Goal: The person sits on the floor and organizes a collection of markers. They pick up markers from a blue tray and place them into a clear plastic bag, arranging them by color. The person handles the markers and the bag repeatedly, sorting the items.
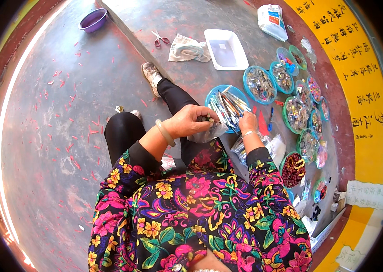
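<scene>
My left hand (186,121), with a pale bangle on the wrist, is closed on a small clear plastic bag (213,132). Small dark things show at its fingertips, too small to name. To its right, a round blue basket (209,96) holds many pens (227,106) lying at a slant. My right hand (248,123) is at the basket's right edge, fingers curled together by the pen ends. Whatever those fingers grip is hidden. Beside this hand lie a blue marker (271,119) and a red flat piece (262,122) on the floor.
Several round baskets of small items (260,85) stand to the right, one with dark red beads (293,169). Further off are a white tray (226,50), a cloth (187,48), scissors (159,39), a white sack (272,22) and a purple basin (93,21). Red scraps litter the left floor.
</scene>
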Demonstrator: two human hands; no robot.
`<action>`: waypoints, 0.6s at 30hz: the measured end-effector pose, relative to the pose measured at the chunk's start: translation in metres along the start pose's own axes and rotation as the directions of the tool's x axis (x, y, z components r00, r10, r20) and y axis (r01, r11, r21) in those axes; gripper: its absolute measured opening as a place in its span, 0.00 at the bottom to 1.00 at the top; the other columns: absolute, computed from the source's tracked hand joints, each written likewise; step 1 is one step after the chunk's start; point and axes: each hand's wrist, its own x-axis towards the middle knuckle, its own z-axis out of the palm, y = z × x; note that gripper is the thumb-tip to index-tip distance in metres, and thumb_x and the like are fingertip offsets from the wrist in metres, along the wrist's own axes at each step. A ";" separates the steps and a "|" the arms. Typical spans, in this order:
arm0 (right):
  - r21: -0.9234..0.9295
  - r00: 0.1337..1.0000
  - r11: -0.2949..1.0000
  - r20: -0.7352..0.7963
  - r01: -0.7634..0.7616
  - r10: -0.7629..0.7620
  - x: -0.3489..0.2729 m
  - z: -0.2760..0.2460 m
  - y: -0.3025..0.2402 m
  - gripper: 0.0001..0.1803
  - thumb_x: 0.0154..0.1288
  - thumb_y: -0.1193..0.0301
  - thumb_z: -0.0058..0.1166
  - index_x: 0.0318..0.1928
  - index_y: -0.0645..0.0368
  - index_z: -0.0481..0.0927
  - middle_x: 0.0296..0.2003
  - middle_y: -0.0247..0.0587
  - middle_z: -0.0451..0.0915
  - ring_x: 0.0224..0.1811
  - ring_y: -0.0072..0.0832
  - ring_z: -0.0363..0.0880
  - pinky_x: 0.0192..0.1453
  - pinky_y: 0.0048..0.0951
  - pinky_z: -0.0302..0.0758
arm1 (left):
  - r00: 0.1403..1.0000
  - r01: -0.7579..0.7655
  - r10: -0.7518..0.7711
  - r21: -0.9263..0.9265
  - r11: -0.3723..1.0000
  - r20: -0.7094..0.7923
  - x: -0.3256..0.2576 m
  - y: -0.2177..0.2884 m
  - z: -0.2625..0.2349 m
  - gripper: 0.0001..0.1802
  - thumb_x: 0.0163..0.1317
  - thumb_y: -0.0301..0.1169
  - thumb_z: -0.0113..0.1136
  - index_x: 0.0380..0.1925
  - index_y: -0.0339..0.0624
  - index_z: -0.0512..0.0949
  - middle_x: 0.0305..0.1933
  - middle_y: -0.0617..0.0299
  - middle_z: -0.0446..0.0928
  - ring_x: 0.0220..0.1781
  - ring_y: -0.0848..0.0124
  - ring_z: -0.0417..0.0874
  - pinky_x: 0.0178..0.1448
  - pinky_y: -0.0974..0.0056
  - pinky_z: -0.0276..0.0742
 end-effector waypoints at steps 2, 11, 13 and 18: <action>0.051 0.998 0.997 -0.002 -0.062 0.063 0.004 0.002 0.000 0.11 0.53 0.72 0.51 0.37 0.59 0.82 0.37 0.51 0.82 0.44 0.49 0.79 0.49 0.46 0.75 | 1.000 -0.002 0.002 -0.009 1.000 -0.003 0.000 -0.001 0.000 0.13 0.59 0.26 0.56 0.44 0.36 0.80 0.38 0.63 0.82 0.39 0.79 0.78 0.46 0.70 0.74; 0.256 0.929 0.944 0.355 -0.206 0.107 0.026 -0.006 0.064 0.07 0.51 0.71 0.55 0.26 0.60 0.83 0.28 0.49 0.82 0.31 0.37 0.81 0.33 0.36 0.74 | 1.000 -0.018 0.019 0.021 1.000 -0.012 -0.001 0.002 0.001 0.12 0.60 0.27 0.56 0.43 0.36 0.80 0.38 0.62 0.82 0.39 0.79 0.78 0.45 0.70 0.74; 0.537 0.838 0.716 0.532 -0.447 0.124 0.015 -0.014 0.092 0.07 0.52 0.70 0.61 0.28 0.61 0.83 0.22 0.38 0.79 0.22 0.19 0.74 0.20 0.23 0.67 | 1.000 -0.014 0.014 0.020 1.000 -0.007 -0.001 0.001 0.002 0.12 0.60 0.27 0.56 0.43 0.36 0.80 0.38 0.61 0.82 0.39 0.78 0.78 0.46 0.70 0.74; 0.801 0.810 -0.180 0.585 -0.571 0.030 -0.058 -0.053 0.083 0.10 0.63 0.71 0.58 0.44 0.61 0.78 0.27 0.33 0.78 0.25 0.21 0.75 0.23 0.20 0.69 | 0.999 -0.049 0.050 0.046 0.998 -0.002 0.001 0.001 0.003 0.13 0.60 0.27 0.56 0.43 0.35 0.80 0.39 0.60 0.82 0.40 0.76 0.79 0.47 0.69 0.74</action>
